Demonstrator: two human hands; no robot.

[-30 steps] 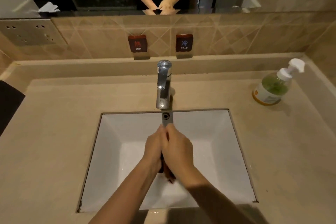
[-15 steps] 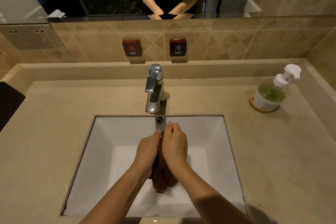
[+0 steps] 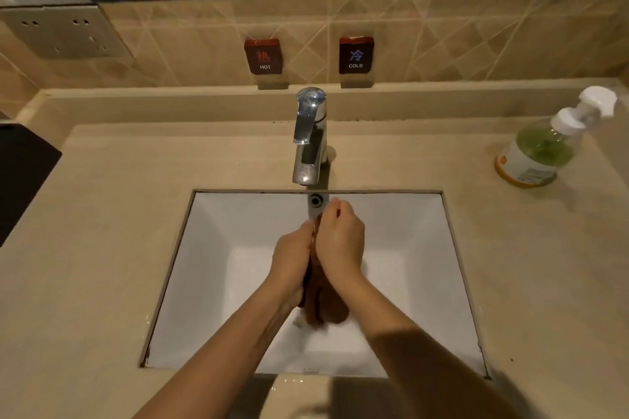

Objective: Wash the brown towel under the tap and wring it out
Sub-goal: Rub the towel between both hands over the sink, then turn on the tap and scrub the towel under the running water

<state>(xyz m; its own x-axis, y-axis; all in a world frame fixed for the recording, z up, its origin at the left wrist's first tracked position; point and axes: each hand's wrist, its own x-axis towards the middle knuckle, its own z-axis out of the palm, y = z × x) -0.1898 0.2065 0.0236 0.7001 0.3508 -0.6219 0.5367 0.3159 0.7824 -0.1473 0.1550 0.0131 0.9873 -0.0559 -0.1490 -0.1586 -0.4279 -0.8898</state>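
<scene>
Most of the towel (image 3: 323,311) is hidden between the left hand (image 3: 292,262) and right hand (image 3: 340,243) that grip it; only its lower end shows, and that is blurred. Whether water runs from the tap (image 3: 308,143) cannot be told. The bottle (image 3: 536,155) has a smeared pump and an unreadable label. A black thing (image 3: 20,173) is cut by the left edge, the forearms by the bottom edge.

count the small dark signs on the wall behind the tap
2. The HOT sign sits on the tiled wall behind and left of the tap; the COLD sign sits right of it, at the same height. No others seem hidden.
</scene>
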